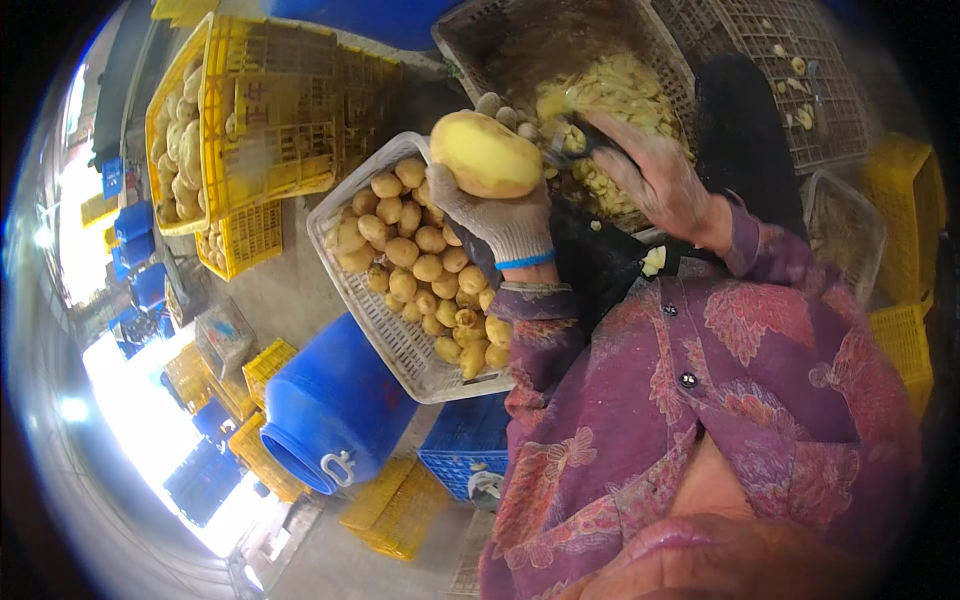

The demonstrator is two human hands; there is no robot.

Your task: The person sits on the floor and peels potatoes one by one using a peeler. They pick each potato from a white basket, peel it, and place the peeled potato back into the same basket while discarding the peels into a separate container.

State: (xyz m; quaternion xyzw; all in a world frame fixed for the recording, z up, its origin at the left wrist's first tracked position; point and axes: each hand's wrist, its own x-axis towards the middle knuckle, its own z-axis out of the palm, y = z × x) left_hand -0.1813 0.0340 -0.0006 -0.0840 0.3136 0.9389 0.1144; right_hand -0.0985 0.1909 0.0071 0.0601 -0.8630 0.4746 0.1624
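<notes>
A large potato, mostly pale yellow with some brownish skin at its lower edge, rests in my left hand. That hand wears a knitted glove with a blue cuff edge, its fingers wrapped around the potato. My right hand is bare and blurred, and it grips a dark-handled peeler just right of the potato, apart from it. Beneath the right hand, a heap of potato peelings lies in a brown crate. A white plastic basket of small potatoes stands left of my lap.
Stacked yellow crates with potatoes stand at upper left. A blue barrel lies on its side near a blue crate and a yellow crate. At upper right is a grid-patterned crate with scraps. Yellow crates line the right.
</notes>
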